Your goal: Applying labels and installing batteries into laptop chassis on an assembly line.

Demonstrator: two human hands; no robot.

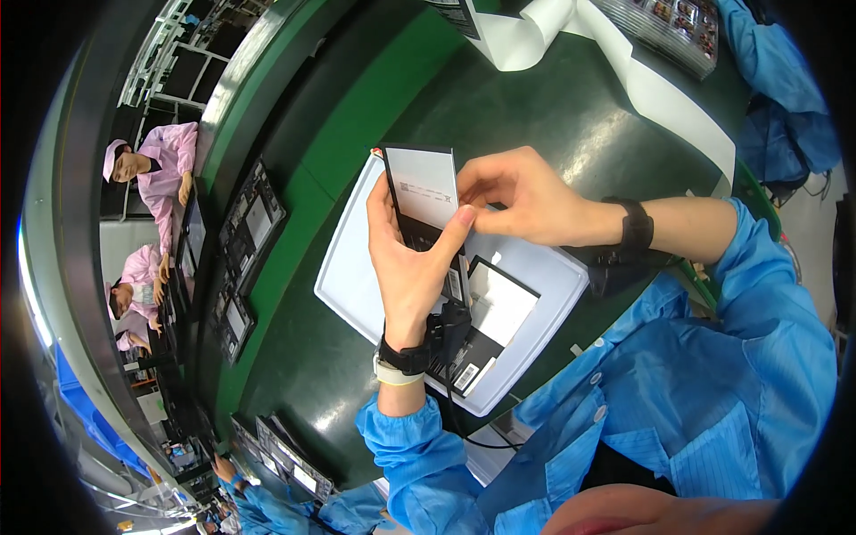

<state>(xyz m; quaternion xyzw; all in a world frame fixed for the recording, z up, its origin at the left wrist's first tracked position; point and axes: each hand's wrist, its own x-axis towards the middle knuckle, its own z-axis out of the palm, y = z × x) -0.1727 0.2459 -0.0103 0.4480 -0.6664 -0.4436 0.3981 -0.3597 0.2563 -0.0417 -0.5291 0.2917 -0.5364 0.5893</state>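
green bench (299, 366); l hand (408, 272) holds prob. batt (421, 183)

Observed a flat rectangular battery pack (423, 185), black with a pale grey-white panel. Held raised between thumb and fingers of left hand (403, 259), with right edge at fingertips of right hand (528, 198).

left hand (406, 272) grips a flat pack (423, 183) over a tray (346, 278)

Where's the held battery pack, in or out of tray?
Out: left hand holds the battery pack up over the tray, gripping its long edges.
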